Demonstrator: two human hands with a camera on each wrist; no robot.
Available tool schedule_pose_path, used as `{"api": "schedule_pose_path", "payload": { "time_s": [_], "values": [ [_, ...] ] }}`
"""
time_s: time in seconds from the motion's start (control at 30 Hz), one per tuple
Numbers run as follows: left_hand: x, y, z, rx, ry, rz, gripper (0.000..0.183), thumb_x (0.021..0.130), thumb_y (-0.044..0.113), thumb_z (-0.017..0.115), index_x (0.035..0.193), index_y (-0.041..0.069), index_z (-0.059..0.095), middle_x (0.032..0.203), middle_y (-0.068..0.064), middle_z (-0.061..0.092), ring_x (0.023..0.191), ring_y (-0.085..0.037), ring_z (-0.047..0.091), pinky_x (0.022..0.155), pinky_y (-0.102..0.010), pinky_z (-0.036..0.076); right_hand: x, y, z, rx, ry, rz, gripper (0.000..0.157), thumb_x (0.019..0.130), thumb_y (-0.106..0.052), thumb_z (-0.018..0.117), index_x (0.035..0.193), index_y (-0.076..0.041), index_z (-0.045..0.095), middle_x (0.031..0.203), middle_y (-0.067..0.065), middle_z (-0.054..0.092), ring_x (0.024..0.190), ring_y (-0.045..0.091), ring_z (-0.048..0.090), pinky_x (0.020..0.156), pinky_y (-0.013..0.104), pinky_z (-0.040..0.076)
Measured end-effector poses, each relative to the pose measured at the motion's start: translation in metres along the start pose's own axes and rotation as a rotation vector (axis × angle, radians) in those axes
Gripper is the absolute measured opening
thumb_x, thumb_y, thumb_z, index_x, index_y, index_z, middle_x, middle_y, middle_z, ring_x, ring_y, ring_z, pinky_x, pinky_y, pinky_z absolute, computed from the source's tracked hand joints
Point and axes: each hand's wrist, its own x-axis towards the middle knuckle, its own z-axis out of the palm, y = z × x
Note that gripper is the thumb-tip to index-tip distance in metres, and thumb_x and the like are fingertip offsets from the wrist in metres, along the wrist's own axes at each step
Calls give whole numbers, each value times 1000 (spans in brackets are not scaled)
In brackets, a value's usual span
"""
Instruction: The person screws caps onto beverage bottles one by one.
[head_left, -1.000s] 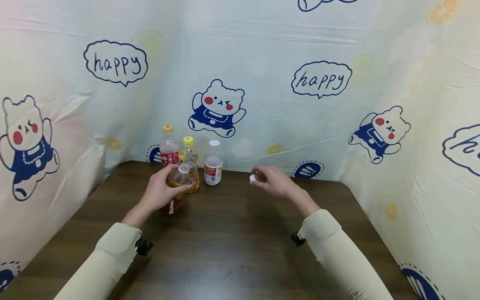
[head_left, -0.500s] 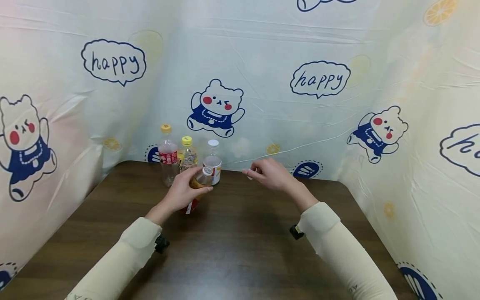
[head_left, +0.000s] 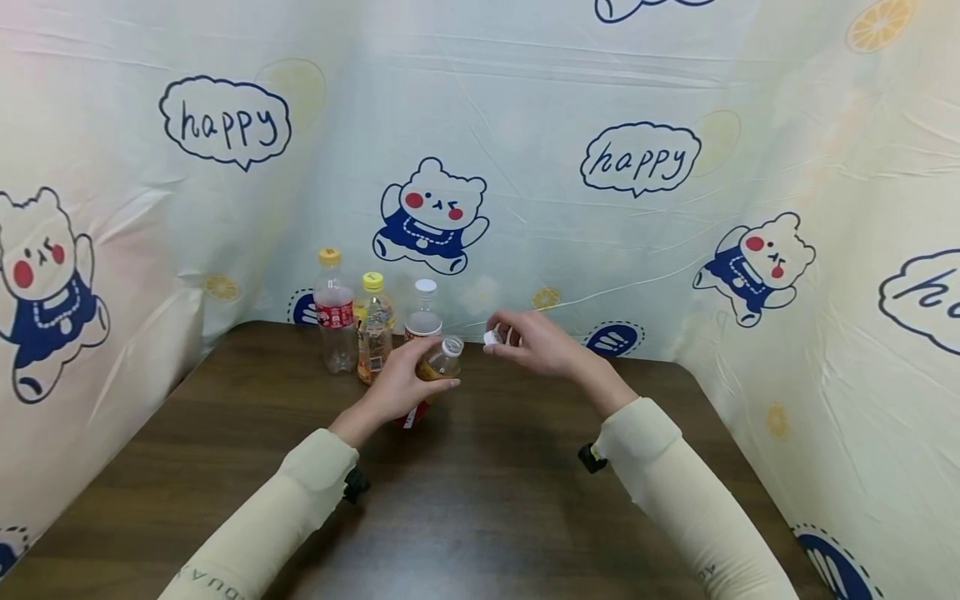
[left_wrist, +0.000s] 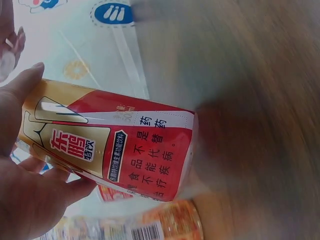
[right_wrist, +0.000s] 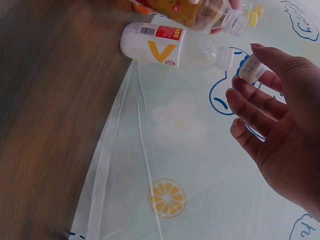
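Observation:
My left hand (head_left: 397,379) grips a clear plastic drink bottle (left_wrist: 115,145) with a gold and red label, thumb on one side and fingers on the other. Its bare, uncapped neck points up in the head view, leaning slightly right. To the right, my right hand (head_left: 538,343) pinches a small white bottle cap (right_wrist: 251,69) between thumb and fingertips, with the other fingers loosely bent. A short gap separates cap and bottle neck. Partly hidden behind the held bottle stands a whitish bottle (head_left: 424,322) with a white top.
Left of the whitish bottle stand a yellow-capped bottle (head_left: 373,333) and a taller bottle with an orange cap and red label (head_left: 334,315). All are near the back edge of the dark wooden table (head_left: 480,500). A printed curtain (head_left: 525,233) hangs close behind and at both sides.
My left hand has carried the bottle rightward, past the yellow-capped bottle to in front of the whitish one. My right hand, still pinching the cap, has shifted slightly left and up.

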Motion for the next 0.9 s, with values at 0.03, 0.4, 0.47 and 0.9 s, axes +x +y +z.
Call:
{"api": "schedule_pose_path", "payload": {
  "time_s": [0.03, 0.4, 0.47, 0.9],
  "values": [
    [1, 1, 3, -4, -3, 9, 65, 86, 31, 85, 143, 16, 56, 141, -9, 59, 124, -31, 60, 102, -53, 52, 0, -1, 0, 6, -4, -5, 28, 99, -33, 70, 118, -13, 65, 94, 1, 68, 82, 19, 64, 71, 31, 54],
    [9, 14, 24, -39, -46, 23, 62, 86, 32, 85, 140, 19, 58, 134, -6, 61, 121, -30, 60, 101, -52, 52, 3, -5, -6, 52, -52, -9, 28, 96, -28, 75, 118, -14, 67, 95, 0, 68, 86, 23, 63, 72, 30, 57],
    [11, 16, 27, -37, -53, 24, 62, 86, 33, 85, 140, 19, 57, 134, -5, 61, 121, -29, 59, 101, -50, 53, 4, -4, -7, 51, -65, -13, 27, 96, -28, 75, 117, -14, 67, 95, 0, 68, 86, 23, 63, 73, 30, 57],
    [15, 17, 40, -58, -69, 35, 64, 87, 30, 85, 143, 20, 57, 133, -6, 61, 121, -32, 59, 98, -49, 54, 4, -1, -12, 24, -142, 3, 23, 96, -30, 74, 113, -15, 69, 95, -1, 69, 85, 18, 64, 75, 29, 57]
  ]
}}
